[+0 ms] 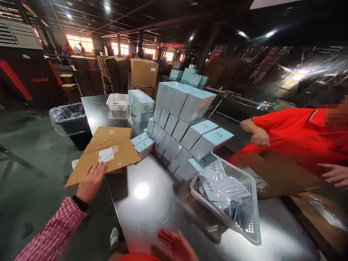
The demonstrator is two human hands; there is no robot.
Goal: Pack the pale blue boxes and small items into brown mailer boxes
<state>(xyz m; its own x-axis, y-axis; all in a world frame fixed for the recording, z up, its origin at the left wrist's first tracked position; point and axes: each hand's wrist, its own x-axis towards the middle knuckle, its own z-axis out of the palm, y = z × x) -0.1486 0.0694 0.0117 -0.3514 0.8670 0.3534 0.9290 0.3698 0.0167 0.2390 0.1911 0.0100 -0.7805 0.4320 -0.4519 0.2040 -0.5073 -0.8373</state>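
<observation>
My left hand, below a checked sleeve and dark wristband, grips the near edge of a flattened cardboard box. Its fingers lie across the top; the thumb is hidden. The cardboard carries a white label and overhangs the table's left edge. My right hand is low at the bottom, close to my body, slightly blurred, with fingers apart and nothing in it. Ahead of it, light-blue boxes are stacked in tiers on the metal table. A white plastic basket holds clear-wrapped packets.
A person in a red shirt stands at right beside an open cardboard carton. A smaller white basket and more light-blue boxes sit at the far end. A lined black bin stands left of the table.
</observation>
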